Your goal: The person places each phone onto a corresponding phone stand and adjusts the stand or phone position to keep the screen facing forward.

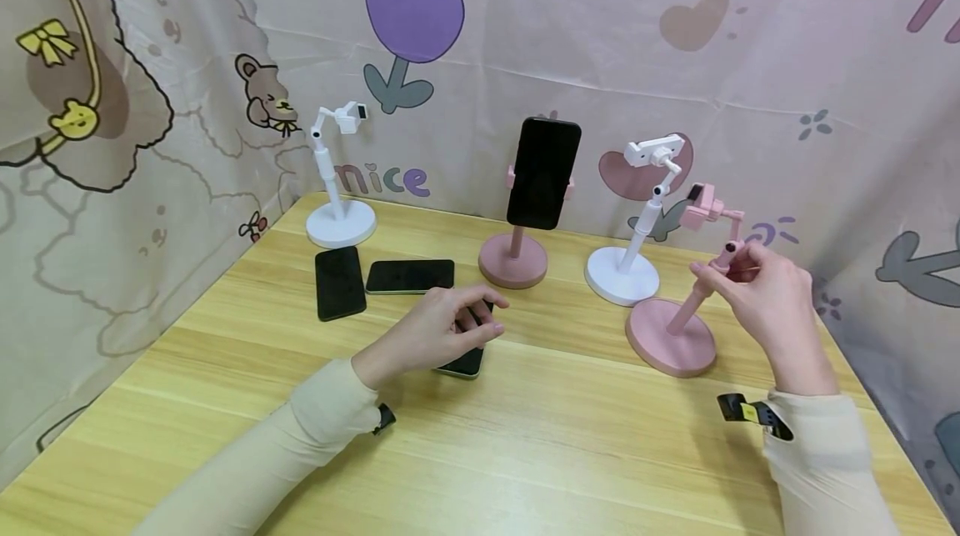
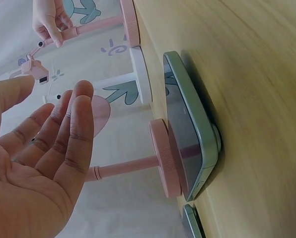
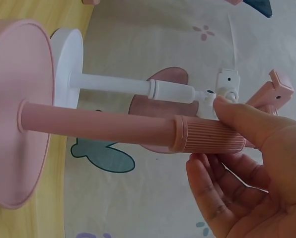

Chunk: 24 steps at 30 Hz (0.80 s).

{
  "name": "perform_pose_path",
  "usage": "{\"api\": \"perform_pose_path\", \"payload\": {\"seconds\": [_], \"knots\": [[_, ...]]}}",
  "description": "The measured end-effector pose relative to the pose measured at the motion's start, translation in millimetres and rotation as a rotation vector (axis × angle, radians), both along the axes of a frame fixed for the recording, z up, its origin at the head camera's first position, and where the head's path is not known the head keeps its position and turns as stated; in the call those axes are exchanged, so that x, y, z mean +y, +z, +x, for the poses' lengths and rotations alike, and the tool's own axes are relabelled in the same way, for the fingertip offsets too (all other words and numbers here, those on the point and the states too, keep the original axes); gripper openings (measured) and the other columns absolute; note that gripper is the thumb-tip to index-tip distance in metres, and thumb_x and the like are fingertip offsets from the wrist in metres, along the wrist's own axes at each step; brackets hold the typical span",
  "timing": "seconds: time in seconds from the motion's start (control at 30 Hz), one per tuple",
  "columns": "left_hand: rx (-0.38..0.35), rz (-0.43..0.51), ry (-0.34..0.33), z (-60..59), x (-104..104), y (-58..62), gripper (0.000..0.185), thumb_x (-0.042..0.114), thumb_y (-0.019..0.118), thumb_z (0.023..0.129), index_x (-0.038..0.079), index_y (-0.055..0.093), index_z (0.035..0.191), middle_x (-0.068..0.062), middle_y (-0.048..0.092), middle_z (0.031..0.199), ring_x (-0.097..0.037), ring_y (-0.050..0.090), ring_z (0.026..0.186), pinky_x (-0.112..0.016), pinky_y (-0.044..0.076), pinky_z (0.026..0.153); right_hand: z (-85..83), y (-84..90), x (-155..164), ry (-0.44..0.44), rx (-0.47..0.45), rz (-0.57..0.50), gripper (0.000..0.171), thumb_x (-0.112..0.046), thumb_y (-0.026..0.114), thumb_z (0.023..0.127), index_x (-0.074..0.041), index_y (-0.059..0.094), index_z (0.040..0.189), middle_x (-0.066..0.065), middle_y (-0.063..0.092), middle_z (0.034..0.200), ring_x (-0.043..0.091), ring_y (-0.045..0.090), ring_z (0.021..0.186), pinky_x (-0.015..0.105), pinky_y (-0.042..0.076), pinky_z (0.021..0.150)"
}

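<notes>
Right hand (image 1: 765, 290) grips pink stand (image 1: 686, 303) — left hand (image 1: 442, 332) hovers over phone (image 1: 465, 361).

Four phone stands in a rough row on the desk (image 1: 570, 436). Far-left stand (image 1: 339, 177) at the back corner. Middle stand (image 1: 517, 257) carries an upright phone (image 1: 543, 172). Third stand (image 1: 637, 219) sits right of it; fourth stand (image 1: 678, 311) stands nearest, front right. Two phones (image 1: 339, 282) (image 1: 409, 276) lie flat before the far-left stand; a third phone (image 1: 465, 363) lies nearer.
</notes>
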<state>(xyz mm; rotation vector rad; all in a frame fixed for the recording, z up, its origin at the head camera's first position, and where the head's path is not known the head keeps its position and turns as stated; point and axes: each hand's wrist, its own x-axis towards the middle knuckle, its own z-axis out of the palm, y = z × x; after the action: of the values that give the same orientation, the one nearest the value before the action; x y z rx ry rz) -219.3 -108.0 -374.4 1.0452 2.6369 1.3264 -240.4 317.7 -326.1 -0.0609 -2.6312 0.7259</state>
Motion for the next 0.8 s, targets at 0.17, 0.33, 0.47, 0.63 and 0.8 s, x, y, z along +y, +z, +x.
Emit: {"api": "perform_pose_path", "payload": {"seconds": [0.17, 0.33, 0.47, 0.63, 0.8], "knots": [[-0.004, 0.0, 0.0, -0.4, 0.1, 0.0, 0.026, 0.02, 0.073, 0.104, 0.011, 0.071, 0.129, -0.001, 0.076, 0.095, -0.006, 0.071, 0.073, -0.024, 0.063, 0.072, 0.8, 2.4, 0.4, 0.001, 0.017, -0.039, 0.042, -0.05, 0.085, 0.091, -0.01, 0.072, 0.098, -0.006, 0.078, 0.081, -0.021, 0.048, 0.07, 0.025, 0.04, 0.074], [-0.004, 0.006, -0.005, -1.0, 0.1, -0.2, 0.026, 0.019, 0.073, 0.104, 0.011, 0.07, 0.128, -0.001, 0.076, 0.095, -0.015, 0.075, 0.075, -0.024, 0.063, 0.071, 1.5, 3.2, 1.9, 0.018, 0.038, -0.062, 0.04, -0.049, 0.087, 0.089, -0.011, 0.074, 0.096, -0.044, 0.055, 0.066, -0.025, 0.049, 0.068, 0.028, 0.038, 0.076], [-0.008, 0.009, -0.006, -0.8, -0.2, -0.1, 0.026, 0.019, 0.073, 0.104, 0.011, 0.07, 0.129, -0.001, 0.076, 0.095, -0.021, 0.076, 0.076, -0.024, 0.063, 0.071, 2.2, 4.4, 1.2, 0.029, 0.044, -0.046, 0.039, -0.048, 0.087, 0.09, -0.012, 0.075, 0.095, -0.023, 0.072, 0.07, -0.024, 0.048, 0.068, 0.03, 0.037, 0.077], [-0.006, 0.004, -0.003, -0.4, -0.7, 0.3, 0.026, 0.019, 0.073, 0.104, 0.011, 0.07, 0.129, -0.001, 0.076, 0.096, -0.012, 0.073, 0.075, -0.024, 0.063, 0.072, 2.8, 6.1, 0.9, 0.055, 0.038, -0.041, 0.037, -0.045, 0.086, 0.092, -0.01, 0.075, 0.097, 0.001, 0.081, 0.08, -0.025, 0.048, 0.067, 0.036, 0.036, 0.086], [0.0, 0.002, -0.001, -0.3, -1.4, 0.2, 0.026, 0.019, 0.073, 0.104, 0.011, 0.071, 0.129, 0.0, 0.076, 0.096, -0.005, 0.07, 0.074, -0.024, 0.063, 0.073, 3.1, 7.6, -0.8, 0.098, 0.021, -0.05, 0.034, -0.04, 0.087, 0.092, -0.009, 0.076, 0.1, 0.012, 0.083, 0.091, -0.031, 0.049, 0.068, 0.042, 0.038, 0.091]]}}
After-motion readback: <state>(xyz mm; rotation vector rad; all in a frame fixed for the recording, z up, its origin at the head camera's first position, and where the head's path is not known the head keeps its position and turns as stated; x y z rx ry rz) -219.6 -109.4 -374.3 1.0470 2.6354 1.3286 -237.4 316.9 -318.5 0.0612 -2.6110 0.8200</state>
